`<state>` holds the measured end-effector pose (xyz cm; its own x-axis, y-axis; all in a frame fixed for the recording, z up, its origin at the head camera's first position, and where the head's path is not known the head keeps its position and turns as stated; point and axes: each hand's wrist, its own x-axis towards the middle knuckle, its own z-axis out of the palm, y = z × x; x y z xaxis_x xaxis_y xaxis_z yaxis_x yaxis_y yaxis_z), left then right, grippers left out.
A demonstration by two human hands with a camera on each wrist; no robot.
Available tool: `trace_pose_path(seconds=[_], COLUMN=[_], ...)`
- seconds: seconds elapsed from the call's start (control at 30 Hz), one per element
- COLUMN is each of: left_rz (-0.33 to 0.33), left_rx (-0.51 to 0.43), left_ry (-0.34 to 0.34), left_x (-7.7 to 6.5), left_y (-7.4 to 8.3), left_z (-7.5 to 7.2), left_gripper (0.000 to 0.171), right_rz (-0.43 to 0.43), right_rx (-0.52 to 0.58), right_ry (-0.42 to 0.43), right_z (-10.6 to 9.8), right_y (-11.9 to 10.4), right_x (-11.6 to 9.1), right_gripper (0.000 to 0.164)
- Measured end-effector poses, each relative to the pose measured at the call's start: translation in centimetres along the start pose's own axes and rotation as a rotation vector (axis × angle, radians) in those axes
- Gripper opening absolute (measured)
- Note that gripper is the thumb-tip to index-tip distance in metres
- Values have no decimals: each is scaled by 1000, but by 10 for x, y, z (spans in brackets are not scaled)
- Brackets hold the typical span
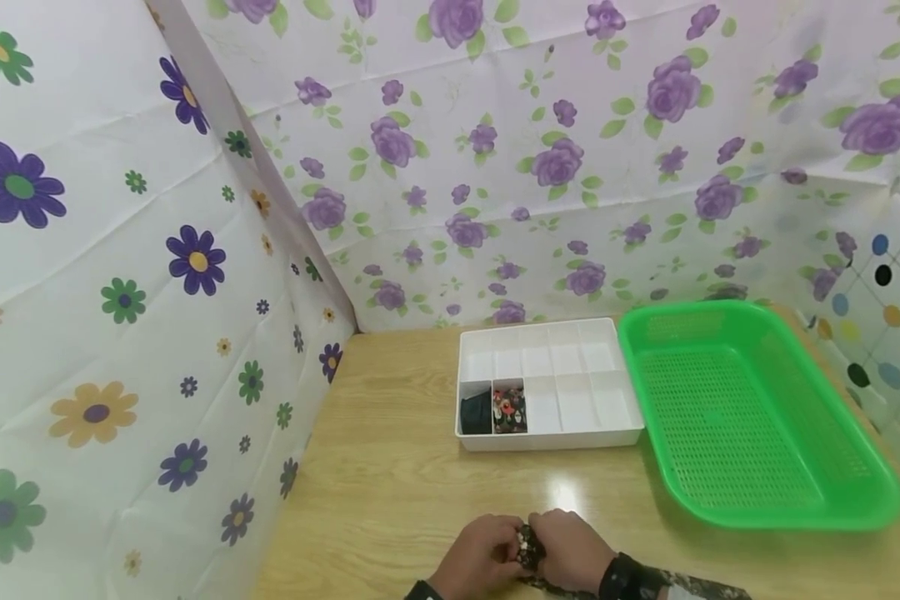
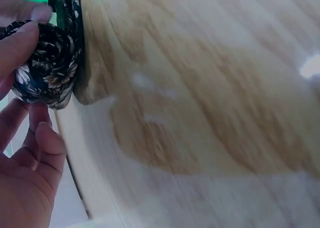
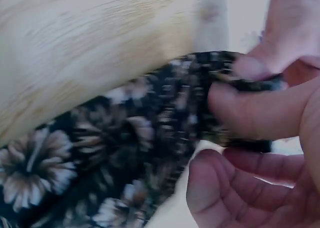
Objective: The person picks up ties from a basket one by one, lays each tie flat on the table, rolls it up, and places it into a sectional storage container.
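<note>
Both hands meet near the front edge of the table around a long dark floral cloth strip [image 1: 697, 585], partly wound into a roll [image 1: 529, 548]. My left hand [image 1: 476, 554] pinches the roll between thumb and fingers; its spiral end [image 2: 52, 63] faces the left wrist camera. From the other side my right hand [image 1: 573, 550] grips it, thumb on top and fingers below. In the right wrist view the unrolled part [image 3: 110, 143] stretches away flat, with pale flowers on black. In the head view it passes beneath the right wrist.
Behind the hands stands a white divided tray [image 1: 551, 442]. Its front-left compartments hold a plain dark folded cloth [image 1: 476, 412] and a floral one [image 1: 510, 408]. A green plastic basket [image 1: 787, 517] sits to the right. Flower-patterned sheets [image 1: 420, 108] hang behind and at left.
</note>
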<state>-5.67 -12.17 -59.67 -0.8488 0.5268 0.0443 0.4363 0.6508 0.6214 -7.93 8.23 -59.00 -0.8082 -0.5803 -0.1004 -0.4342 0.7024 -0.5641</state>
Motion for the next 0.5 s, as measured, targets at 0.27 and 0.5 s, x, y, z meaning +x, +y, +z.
trace_pose_path(seconds=[0.27, 0.5], left_rz=[-52, -119], left_rx=[55, -79], left_ry=[-29, -52], left_x=[4, -1], left_y=[10, 6], left_z=[6, 5], left_gripper=[25, 35], right_rz=[-21, 28], right_rx=[235, 193], right_ry=[-19, 53], right_z=[-9, 0], right_y=[1, -5], right_x=[-17, -32], right_gripper=[33, 34])
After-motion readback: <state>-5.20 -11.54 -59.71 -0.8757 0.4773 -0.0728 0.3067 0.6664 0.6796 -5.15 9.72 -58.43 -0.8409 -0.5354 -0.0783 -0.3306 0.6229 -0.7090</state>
